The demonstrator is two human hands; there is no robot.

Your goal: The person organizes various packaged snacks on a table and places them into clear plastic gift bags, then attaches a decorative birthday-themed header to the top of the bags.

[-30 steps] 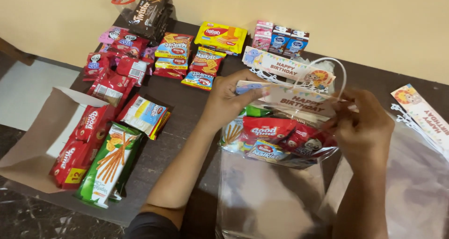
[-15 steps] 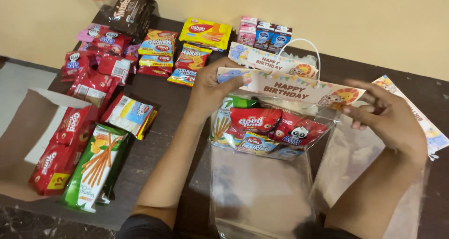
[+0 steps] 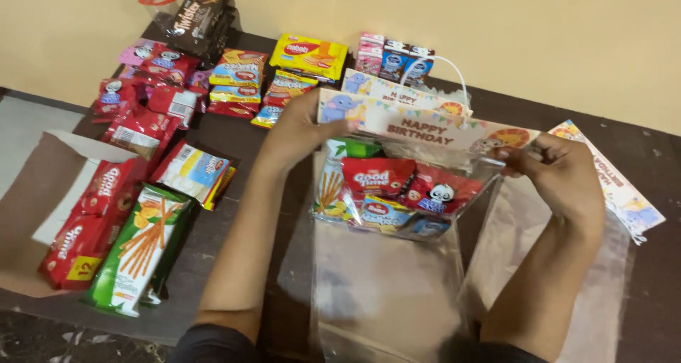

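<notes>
Your left hand (image 3: pixel 294 132) and right hand (image 3: pixel 560 178) pinch, fingers closed, opposite ends of the colourful animal-print card topper (image 3: pixel 425 127) on a clear plastic gift bag (image 3: pixel 397 193) above the dark table (image 3: pixel 248 164). The bag already holds snack packets; many loose packets (image 3: pixel 191 175) still lie to your left.

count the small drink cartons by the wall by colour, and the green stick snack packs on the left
Pink drink carton: 1
Blue drink cartons: 2
Green stick snack packs: 2, the second mostly hidden under the first
Total: 5
</notes>
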